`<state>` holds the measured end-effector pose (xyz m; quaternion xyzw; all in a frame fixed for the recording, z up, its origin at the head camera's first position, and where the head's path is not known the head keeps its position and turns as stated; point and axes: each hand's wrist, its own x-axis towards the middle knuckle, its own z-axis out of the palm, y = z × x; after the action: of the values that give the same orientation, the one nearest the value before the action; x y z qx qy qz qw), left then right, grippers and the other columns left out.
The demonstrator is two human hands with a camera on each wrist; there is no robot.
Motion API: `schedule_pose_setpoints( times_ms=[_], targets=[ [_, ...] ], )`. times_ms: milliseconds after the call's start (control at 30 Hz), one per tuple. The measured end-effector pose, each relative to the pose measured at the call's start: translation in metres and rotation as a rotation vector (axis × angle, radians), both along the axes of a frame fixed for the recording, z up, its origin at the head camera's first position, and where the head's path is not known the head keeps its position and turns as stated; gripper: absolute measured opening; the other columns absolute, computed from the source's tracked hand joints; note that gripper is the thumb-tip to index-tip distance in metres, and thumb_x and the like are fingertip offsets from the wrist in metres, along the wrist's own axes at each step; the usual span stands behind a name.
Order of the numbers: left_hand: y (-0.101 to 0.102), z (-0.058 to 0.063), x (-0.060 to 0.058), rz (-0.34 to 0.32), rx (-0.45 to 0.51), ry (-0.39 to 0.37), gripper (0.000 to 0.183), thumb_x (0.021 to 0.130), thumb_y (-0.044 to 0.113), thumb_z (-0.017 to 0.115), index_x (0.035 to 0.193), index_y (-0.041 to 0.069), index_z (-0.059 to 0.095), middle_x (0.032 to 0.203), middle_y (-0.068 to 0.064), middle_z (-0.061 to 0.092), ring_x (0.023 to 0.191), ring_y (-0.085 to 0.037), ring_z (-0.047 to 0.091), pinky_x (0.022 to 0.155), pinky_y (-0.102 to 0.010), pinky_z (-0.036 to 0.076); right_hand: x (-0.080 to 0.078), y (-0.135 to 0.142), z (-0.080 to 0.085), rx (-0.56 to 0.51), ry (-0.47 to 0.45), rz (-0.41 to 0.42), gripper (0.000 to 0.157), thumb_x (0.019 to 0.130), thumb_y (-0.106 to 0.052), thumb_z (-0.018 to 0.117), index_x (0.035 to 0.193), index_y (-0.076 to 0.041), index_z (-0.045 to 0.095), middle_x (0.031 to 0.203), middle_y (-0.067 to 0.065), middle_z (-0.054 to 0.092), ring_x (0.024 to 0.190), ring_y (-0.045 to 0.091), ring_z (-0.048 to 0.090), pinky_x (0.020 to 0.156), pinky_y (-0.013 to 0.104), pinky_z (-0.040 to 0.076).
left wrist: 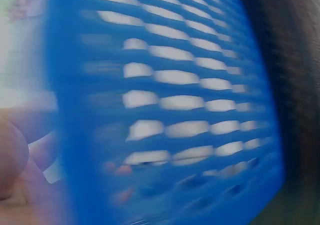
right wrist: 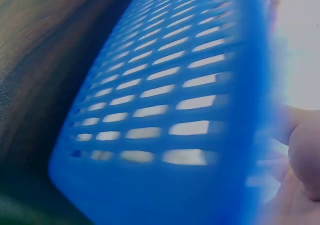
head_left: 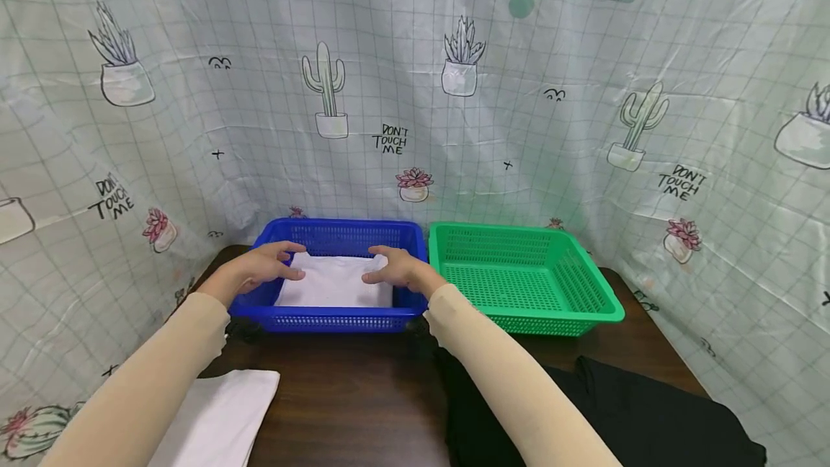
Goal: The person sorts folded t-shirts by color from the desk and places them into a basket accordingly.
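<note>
A folded white cloth lies flat inside the blue plastic basket. Over its left side reaches my left hand, fingers extended and thumb apart. My right hand is at the cloth's right edge, with its thumb and fingers spread apart. In the left wrist view, the basket's perforated wall fills most of the picture, with white showing through its holes and part of my hand at the left. The right wrist view likewise has the blue wall in front, my thumb beyond it.
A green basket with a bare mesh floor stands right of the blue one. White fabric lies at the front left of the brown table, black fabric at the front right. A printed curtain hangs behind.
</note>
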<state>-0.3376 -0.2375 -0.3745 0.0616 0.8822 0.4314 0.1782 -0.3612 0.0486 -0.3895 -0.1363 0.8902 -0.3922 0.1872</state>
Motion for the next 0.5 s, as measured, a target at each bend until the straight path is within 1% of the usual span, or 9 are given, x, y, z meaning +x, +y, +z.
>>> schedule_pose_setpoints(
  times_ms=[33, 133, 233, 333, 433, 500],
  targets=[
    [-0.002, 0.007, 0.004, -0.023, 0.027, 0.03, 0.075, 0.091, 0.025, 0.07, 0.151, 0.006, 0.03, 0.153, -0.032, 0.019, 0.139, -0.051, 0.024, 0.11, -0.062, 0.025, 0.002, 0.001, 0.005, 0.0, 0.021, 0.008, 0.073, 0.089, -0.032, 0.073, 0.152, -0.022, 0.038, 0.16, 0.009, 0.024, 0.146, 0.032, 0.024, 0.11, 0.052, 0.034],
    [-0.013, 0.025, 0.022, -0.075, 0.095, 0.115, 0.074, 0.091, 0.029, 0.07, 0.15, 0.007, 0.032, 0.153, -0.028, 0.026, 0.138, -0.047, 0.03, 0.109, -0.06, 0.029, 0.011, 0.002, 0.019, -0.007, 0.081, 0.033, 0.071, 0.089, -0.035, 0.072, 0.151, -0.023, 0.038, 0.16, 0.008, 0.025, 0.146, 0.03, 0.023, 0.111, 0.052, 0.032],
    [-0.026, 0.038, 0.042, -0.111, 0.139, 0.181, 0.072, 0.092, 0.034, 0.068, 0.15, 0.01, 0.032, 0.15, -0.023, 0.035, 0.135, -0.043, 0.038, 0.107, -0.06, 0.032, 0.026, 0.001, 0.03, -0.04, 0.131, 0.086, 0.07, 0.089, -0.039, 0.071, 0.15, -0.025, 0.039, 0.159, 0.006, 0.027, 0.144, 0.029, 0.028, 0.109, 0.051, 0.035],
    [-0.041, 0.047, 0.064, -0.105, 0.159, 0.228, 0.07, 0.094, 0.035, 0.065, 0.151, 0.013, 0.031, 0.15, -0.02, 0.039, 0.135, -0.04, 0.04, 0.106, -0.06, 0.033, 0.045, -0.001, 0.04, -0.095, 0.157, 0.154, 0.069, 0.09, -0.04, 0.07, 0.15, -0.028, 0.038, 0.158, 0.004, 0.029, 0.138, 0.032, 0.039, 0.105, 0.05, 0.04],
    [-0.055, 0.052, 0.086, -0.088, 0.149, 0.271, 0.068, 0.097, 0.034, 0.061, 0.153, 0.013, 0.028, 0.15, -0.02, 0.039, 0.135, -0.04, 0.041, 0.105, -0.06, 0.035, 0.066, -0.002, 0.046, -0.16, 0.149, 0.203, 0.067, 0.091, -0.042, 0.069, 0.149, -0.033, 0.037, 0.156, 0.002, 0.031, 0.133, 0.031, 0.047, 0.1, 0.047, 0.046],
    [-0.063, 0.052, 0.099, -0.071, 0.115, 0.294, 0.066, 0.098, 0.035, 0.06, 0.153, 0.014, 0.029, 0.149, -0.018, 0.041, 0.133, -0.035, 0.044, 0.103, -0.053, 0.04, 0.079, -0.002, 0.049, -0.209, 0.135, 0.216, 0.066, 0.09, -0.043, 0.069, 0.148, -0.038, 0.038, 0.154, 0.001, 0.033, 0.132, 0.027, 0.048, 0.097, 0.045, 0.047]
  ],
)
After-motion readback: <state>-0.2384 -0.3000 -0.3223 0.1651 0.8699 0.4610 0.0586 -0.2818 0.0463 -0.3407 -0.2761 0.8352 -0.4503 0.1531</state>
